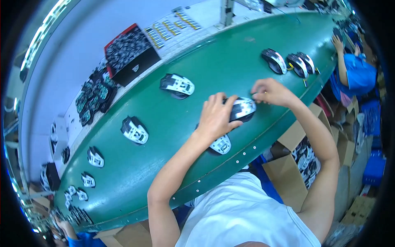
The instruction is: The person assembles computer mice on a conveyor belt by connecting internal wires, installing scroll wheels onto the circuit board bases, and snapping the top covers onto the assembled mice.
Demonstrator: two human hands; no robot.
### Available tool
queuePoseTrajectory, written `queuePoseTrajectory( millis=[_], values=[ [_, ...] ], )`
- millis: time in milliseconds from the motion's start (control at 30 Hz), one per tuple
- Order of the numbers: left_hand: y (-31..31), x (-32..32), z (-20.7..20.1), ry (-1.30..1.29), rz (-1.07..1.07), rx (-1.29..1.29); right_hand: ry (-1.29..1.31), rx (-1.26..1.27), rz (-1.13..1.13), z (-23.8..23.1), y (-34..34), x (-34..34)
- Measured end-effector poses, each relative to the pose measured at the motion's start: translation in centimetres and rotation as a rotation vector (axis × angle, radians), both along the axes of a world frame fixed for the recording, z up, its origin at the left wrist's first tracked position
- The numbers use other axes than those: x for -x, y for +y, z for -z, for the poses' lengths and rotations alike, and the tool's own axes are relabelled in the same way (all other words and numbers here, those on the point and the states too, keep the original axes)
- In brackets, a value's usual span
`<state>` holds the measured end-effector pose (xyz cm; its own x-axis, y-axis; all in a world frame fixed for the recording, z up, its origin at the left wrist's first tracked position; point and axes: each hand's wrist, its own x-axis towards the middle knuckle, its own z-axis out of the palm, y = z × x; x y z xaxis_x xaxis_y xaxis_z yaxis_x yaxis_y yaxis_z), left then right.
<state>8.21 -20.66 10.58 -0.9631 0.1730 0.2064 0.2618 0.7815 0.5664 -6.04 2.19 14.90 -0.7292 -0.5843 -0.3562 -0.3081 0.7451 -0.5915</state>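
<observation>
While the left hand (217,117) curls partly closed around a mouse (245,109) over the green belt (173,127), the right hand (272,92) hovers just beside it, fingertips pinched — on what, if anything, I cannot tell. Below the near edge, a cardboard box (284,179) holds black-and-white parts (306,159); beyond the belt, a black box (138,69) is heaped with dark pieces (128,46).

No text is being read; a pale mark (136,68) is being borne by the black box (145,65), ten-thirty o'clock.
</observation>
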Motion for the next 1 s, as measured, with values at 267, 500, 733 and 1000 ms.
queuePoseTrajectory(
  millis=[267, 500, 733, 1000],
  values=[
    [-4.2, -8.5, 1.0, 0.058, 0.209, 0.048, 0.543, 0.144, -0.301, 2.6, -1.2, -7.9],
    [-4.3, -10.8, 3.7, 0.162, 0.101, 0.087, 0.603, 0.053, -0.298, 3.0, -1.4, -7.8],
    [-3.9, -11.2, 4.3, 0.162, 0.066, 0.052, 0.629, 0.131, -0.304, 2.3, -2.6, -5.9],
    [-5.7, -12.2, 2.2, 0.094, -0.049, 0.112, 0.579, 0.198, -0.171, 2.4, -1.5, -1.7]
  ],
)
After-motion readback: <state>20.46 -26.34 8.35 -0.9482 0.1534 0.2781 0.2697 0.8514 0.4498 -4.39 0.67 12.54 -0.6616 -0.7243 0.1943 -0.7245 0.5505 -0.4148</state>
